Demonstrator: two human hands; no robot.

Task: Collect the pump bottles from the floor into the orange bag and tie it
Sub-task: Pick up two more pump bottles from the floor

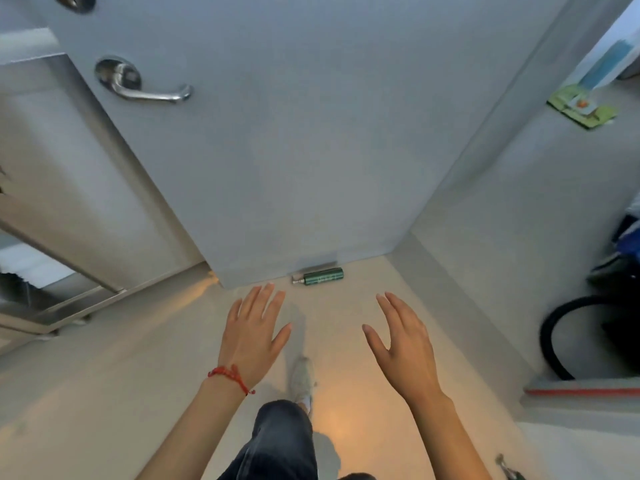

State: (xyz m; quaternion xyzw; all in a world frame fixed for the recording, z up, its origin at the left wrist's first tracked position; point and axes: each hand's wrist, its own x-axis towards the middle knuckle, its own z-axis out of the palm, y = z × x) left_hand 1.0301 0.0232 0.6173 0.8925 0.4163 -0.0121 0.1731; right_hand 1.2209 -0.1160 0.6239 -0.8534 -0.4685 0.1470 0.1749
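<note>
A green pump bottle (320, 275) lies on its side on the floor (138, 358), right against the bottom edge of the grey door (294, 150), its pump end pointing left. Both the left hand (250, 336) and the right hand (403, 344) are held out above the floor short of it, fingers (261, 299) spread open and holding nothing. The orange bag is nowhere in view, so the job looks barely begun: this bottle is not yet picked up, and bagging and tying are left; another object at the floor's lower right edge is too cut off to identify.
</note>
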